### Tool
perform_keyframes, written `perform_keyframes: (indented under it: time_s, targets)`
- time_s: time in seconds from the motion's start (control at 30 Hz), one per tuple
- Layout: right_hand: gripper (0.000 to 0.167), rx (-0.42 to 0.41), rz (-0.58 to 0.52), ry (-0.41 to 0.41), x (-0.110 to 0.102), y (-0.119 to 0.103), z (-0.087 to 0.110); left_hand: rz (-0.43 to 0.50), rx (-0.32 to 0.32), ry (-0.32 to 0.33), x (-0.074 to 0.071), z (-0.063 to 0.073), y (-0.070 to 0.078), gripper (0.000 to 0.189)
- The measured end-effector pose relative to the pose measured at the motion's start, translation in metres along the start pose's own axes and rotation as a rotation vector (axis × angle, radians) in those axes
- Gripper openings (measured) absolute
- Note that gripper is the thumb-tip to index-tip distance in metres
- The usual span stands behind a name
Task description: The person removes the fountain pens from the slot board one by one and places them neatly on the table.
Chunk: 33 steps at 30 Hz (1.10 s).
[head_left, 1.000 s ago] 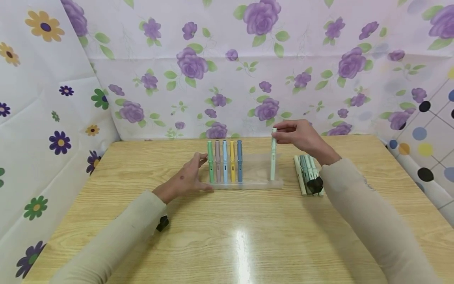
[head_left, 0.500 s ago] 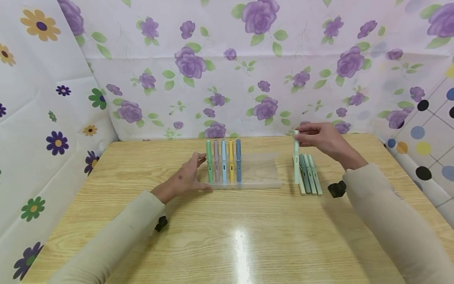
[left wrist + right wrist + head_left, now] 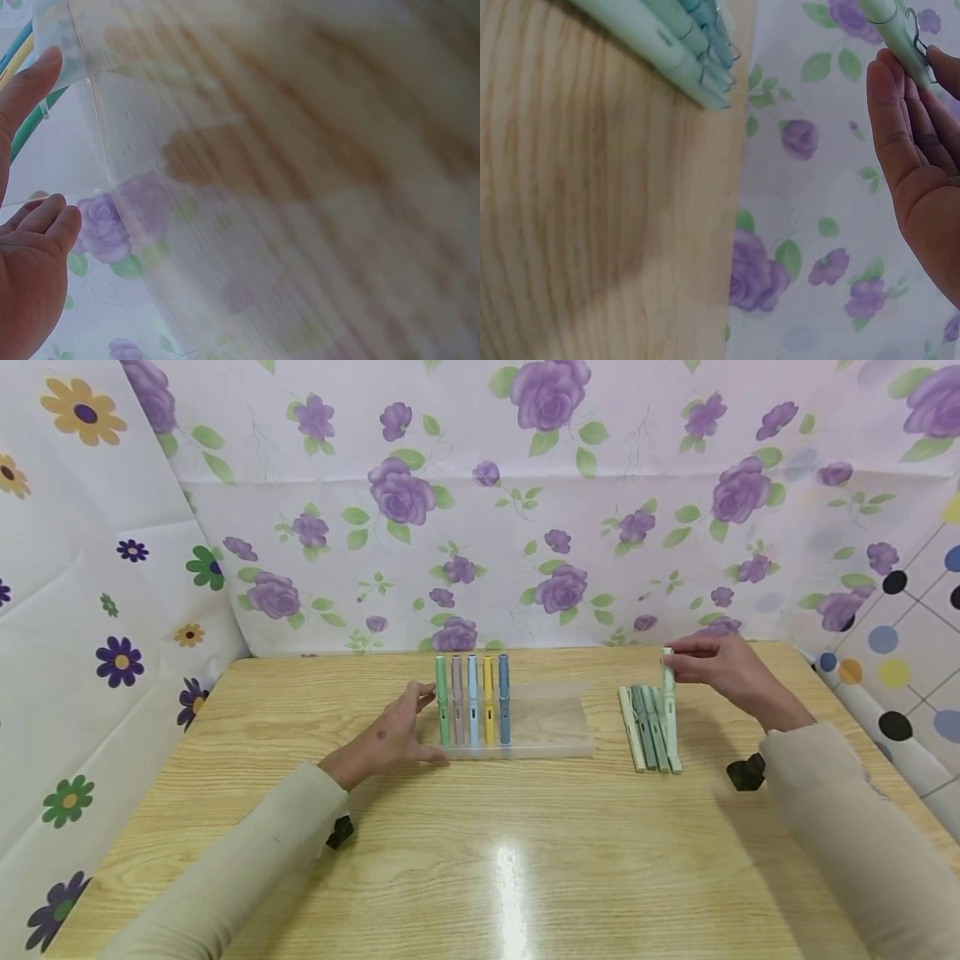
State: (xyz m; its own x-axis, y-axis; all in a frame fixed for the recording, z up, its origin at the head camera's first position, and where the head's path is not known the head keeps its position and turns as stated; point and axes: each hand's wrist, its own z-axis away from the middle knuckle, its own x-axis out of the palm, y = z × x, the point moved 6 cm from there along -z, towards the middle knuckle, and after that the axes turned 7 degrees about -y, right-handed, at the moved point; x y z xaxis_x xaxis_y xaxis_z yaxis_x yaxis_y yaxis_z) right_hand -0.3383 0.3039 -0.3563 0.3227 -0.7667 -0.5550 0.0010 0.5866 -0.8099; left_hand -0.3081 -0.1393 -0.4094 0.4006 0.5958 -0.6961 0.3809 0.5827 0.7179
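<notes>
My right hand (image 3: 723,672) pinches a pale mint pen (image 3: 670,710) near its cap end between thumb and fingers. The pen stands nearly upright at the right side of several pale and grey-green pens (image 3: 643,727) lying side by side on the table; whether its lower end touches them I cannot tell. My left hand (image 3: 393,731) grips the left end of a clear plastic pen stand (image 3: 551,718), thumb at the front and fingers behind. Toward the stand's left are green (image 3: 442,702), mauve (image 3: 457,702), light blue (image 3: 473,702), yellow (image 3: 489,702) and blue pens (image 3: 504,702).
The wooden table (image 3: 420,860) ends at the back against a flowered cloth (image 3: 330,510). More patterned cloth hangs at the left (image 3: 82,577) and right sides. A black wrist camera (image 3: 746,772) sits under the right sleeve.
My right hand has carried the mint pen rightward, from the stand's right end, past the lying pens' left side, to their right side, and slightly down. The left hand and the stand stay put.
</notes>
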Motion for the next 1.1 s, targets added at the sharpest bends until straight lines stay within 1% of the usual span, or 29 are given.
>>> perform_keyframes:
  time_s: [0.17, 0.27, 0.43, 0.57, 0.7, 0.8, 1.1]
  targets:
    - [0.078, 0.052, -0.009, -0.011, -0.002, 0.015, 0.001, 0.008, -0.005, -0.005, 0.000, 0.001, -0.001, 0.091]
    - [0.080, 0.059, -0.020, -0.024, -0.003, 0.022, 0.002, 0.008, 0.001, -0.005, 0.000, 0.001, -0.001, 0.090]
    - [0.076, 0.046, -0.056, -0.028, -0.003, 0.033, 0.002, 0.015, 0.008, -0.011, 0.001, 0.001, -0.002, 0.088]
    - [0.075, 0.075, -0.081, -0.021, -0.003, 0.044, 0.001, 0.008, 0.008, -0.012, 0.001, 0.001, -0.002, 0.087]
    - [0.077, 0.099, -0.064, -0.041, 0.000, 0.056, -0.002, 0.007, 0.007, -0.013, 0.001, 0.000, -0.001, 0.087]
    - [0.078, 0.096, -0.047, -0.047, 0.001, 0.061, -0.004, 0.013, 0.004, -0.014, 0.001, 0.000, -0.002, 0.087]
    - [0.077, 0.115, -0.032, -0.042, 0.003, 0.072, -0.012, 0.005, -0.002, -0.009, 0.002, -0.001, -0.001, 0.088]
